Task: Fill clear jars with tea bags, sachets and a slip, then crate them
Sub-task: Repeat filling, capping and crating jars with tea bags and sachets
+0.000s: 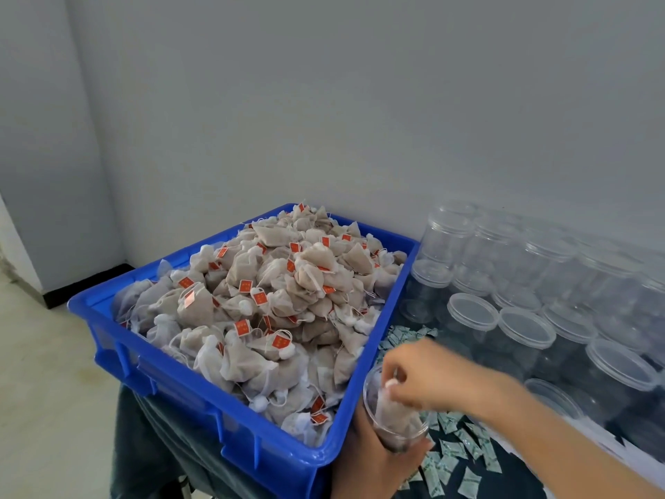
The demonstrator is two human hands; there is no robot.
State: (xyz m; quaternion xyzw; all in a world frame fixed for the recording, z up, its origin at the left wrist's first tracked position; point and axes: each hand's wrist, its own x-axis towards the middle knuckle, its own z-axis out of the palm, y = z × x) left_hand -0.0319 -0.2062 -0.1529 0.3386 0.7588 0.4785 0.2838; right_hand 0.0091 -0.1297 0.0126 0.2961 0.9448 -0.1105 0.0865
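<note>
A blue crate (201, 383) holds a heaped pile of mesh tea bags (273, 297) with red tags. Just right of its near corner, my left hand (374, 462) grips a clear open jar (399, 423) from below. My right hand (428, 376) reaches over the jar's mouth and pinches a tea bag (390, 408) that hangs partly inside it. More tea bags show through the jar wall.
Several empty lidded clear jars (532, 311) stand in rows on the table at the right, against the grey wall. Small greenish sachets (464, 452) lie scattered on the dark cloth near the jar, and more sachets (406, 334) lie behind my right hand.
</note>
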